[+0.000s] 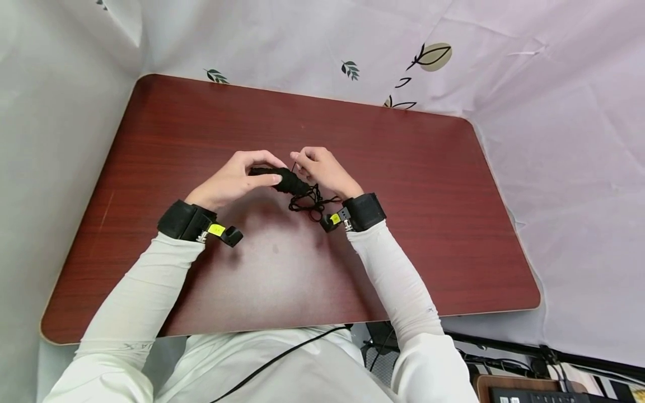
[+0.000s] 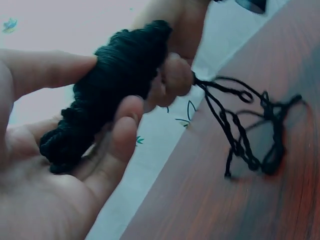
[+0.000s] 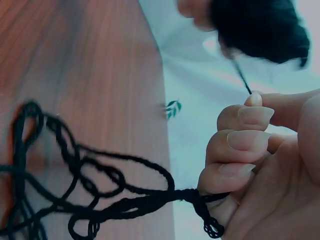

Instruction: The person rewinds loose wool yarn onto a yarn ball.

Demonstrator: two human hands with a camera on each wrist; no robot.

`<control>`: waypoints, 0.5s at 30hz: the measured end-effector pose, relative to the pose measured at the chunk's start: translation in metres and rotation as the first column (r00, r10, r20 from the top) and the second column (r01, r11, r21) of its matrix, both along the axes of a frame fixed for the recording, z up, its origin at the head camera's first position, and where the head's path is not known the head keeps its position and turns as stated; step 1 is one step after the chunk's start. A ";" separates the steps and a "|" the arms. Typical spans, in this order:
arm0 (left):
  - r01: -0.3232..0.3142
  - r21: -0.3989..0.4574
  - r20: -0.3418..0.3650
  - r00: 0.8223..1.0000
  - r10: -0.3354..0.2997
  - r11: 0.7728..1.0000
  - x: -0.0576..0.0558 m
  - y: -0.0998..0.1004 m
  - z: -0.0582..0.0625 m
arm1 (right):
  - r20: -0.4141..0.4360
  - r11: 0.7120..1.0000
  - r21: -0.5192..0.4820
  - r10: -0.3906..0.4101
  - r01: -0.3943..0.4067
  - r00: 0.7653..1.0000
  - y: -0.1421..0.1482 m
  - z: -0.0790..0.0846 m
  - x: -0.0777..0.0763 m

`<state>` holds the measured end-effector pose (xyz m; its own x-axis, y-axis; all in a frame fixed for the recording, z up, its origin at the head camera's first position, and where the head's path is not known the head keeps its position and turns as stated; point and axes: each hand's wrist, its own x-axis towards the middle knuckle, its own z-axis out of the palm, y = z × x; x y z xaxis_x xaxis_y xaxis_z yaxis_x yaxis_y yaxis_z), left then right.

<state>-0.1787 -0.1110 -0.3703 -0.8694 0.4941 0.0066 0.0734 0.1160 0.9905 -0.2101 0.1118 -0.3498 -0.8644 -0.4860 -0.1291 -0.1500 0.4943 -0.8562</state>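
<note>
My left hand (image 1: 228, 180) grips a thick wound bundle of black cord (image 1: 289, 181), thumb on one side and fingers on the other. In the left wrist view the wound cord bundle (image 2: 112, 75) lies slantwise, one end against the palm. Close beside it, my right hand (image 1: 326, 171) pinches a thin strand (image 3: 242, 76) that runs taut to the bundle. Its other fingers are curled, and a gathered tail of knotted, looped black cord (image 3: 150, 201) comes out by the little finger. Those loops (image 1: 313, 202) dangle below the right hand, over the table.
A reddish-brown wooden table (image 1: 403, 224) lies under both hands. White cloth (image 1: 282, 45) with printed leaves hangs around its back and sides. Each wrist wears a black strap with a small camera. A dark cable (image 1: 282, 364) crosses the lap; a keyboard (image 1: 539, 396) shows at lower right.
</note>
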 end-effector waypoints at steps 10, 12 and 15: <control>-0.099 -0.107 0.012 0.995 0.101 0.989 -0.001 0.006 -0.001 | -0.085 1.000 0.013 0.027 -0.026 0.996 -0.010 0.020 0.008; -0.137 -0.126 0.018 0.990 0.140 0.983 -0.002 0.007 -0.002 | -0.111 0.999 0.024 0.038 -0.036 0.993 -0.012 0.023 0.009; -0.195 -0.165 0.015 0.980 0.200 0.967 -0.004 0.006 -0.003 | -0.125 0.997 0.046 0.064 -0.058 0.990 -0.014 0.027 0.012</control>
<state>-0.1831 -0.1050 -0.3734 -0.9483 0.3050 -0.0880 0.0024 0.2841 0.9588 -0.1981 0.0977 -0.3232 -0.8440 -0.5346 -0.0426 -0.2864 0.5165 -0.8070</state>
